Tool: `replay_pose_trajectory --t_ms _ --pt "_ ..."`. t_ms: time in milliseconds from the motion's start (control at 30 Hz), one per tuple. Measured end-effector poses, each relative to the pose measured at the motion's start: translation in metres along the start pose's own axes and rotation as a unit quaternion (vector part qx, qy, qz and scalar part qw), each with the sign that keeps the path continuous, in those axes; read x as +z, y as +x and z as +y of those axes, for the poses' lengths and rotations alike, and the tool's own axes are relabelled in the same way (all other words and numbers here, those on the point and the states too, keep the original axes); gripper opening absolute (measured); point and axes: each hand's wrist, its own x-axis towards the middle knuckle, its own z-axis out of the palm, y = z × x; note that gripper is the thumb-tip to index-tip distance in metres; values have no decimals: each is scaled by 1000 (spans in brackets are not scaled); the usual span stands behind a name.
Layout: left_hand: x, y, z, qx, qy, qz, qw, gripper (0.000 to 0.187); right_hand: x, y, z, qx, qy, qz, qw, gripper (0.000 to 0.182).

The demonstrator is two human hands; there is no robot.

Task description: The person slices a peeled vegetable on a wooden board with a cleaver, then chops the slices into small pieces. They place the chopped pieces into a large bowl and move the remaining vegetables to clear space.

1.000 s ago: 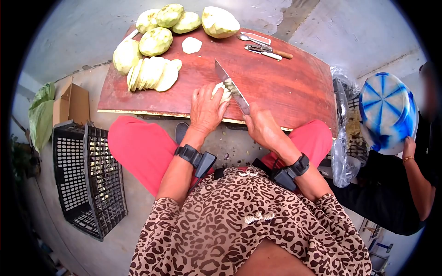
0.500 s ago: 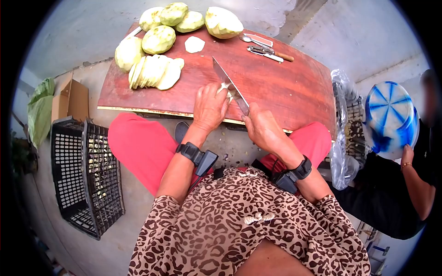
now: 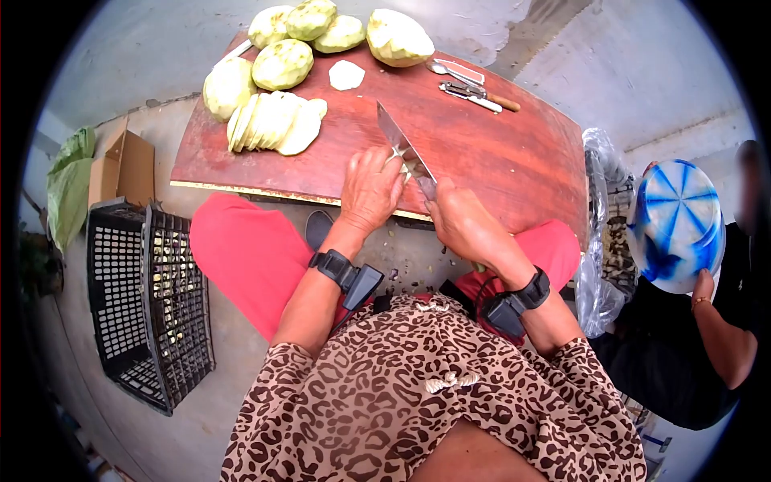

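On the red-brown wooden table, my left hand (image 3: pixel 372 189) lies with curled fingers on a small pale piece of peeled fruit (image 3: pixel 407 161), mostly hidden by the fingers and the blade. My right hand (image 3: pixel 467 218) is wrapped around the handle of a kitchen knife (image 3: pixel 390 127). Its broad blade points up and away to the left, right beside my left fingertips. Farther left, a leaning row of pale slices (image 3: pixel 269 124) rests on the table. One separate slice (image 3: pixel 346 75) lies flat near several whole peeled pale-green fruits (image 3: pixel 283 64).
A spoon and peelers (image 3: pixel 474 92) lie at the table's far right. Black plastic crates (image 3: pixel 181 305) stand on the floor at left, by a cardboard box (image 3: pixel 122 170). At right, a person holds a blue-and-white basin (image 3: pixel 679 221) beside a plastic-lined crate (image 3: pixel 594 241).
The view has shifted slightly, so the table's contents sit a little farther right. Both hands keep their hold near the table edge. The other person's basin has dropped slightly.
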Motion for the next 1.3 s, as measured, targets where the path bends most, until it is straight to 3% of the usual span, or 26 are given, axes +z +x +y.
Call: replay_pose_trajectory --t_ms 267,467,767,1000,1067,1167,1300 --pt "2 0 -1 8 -9 22 1000 31 31 16 24 -2 11 37 999 18" --pt "4 -3 -2 -11 -17 52 998 35 2 1 2 19 4 49 999 18" --pt "4 -2 -4 0 -18 47 999 26 -14 -13 -14 13 -3 -23 1000 16" --pt "4 -1 -3 0 -18 34 999 22 1 0 -4 -11 -9 -11 1000 14" --pt "2 -2 -2 -2 -14 22 1000 22 27 9 10 -5 -12 15 1000 20" --pt "1 -1 -3 0 -18 22 1000 25 28 15 9 37 -9 -1 999 20" --pt "-2 -3 -1 -2 -28 31 999 32 22 11 16 23 12 9 1000 20"
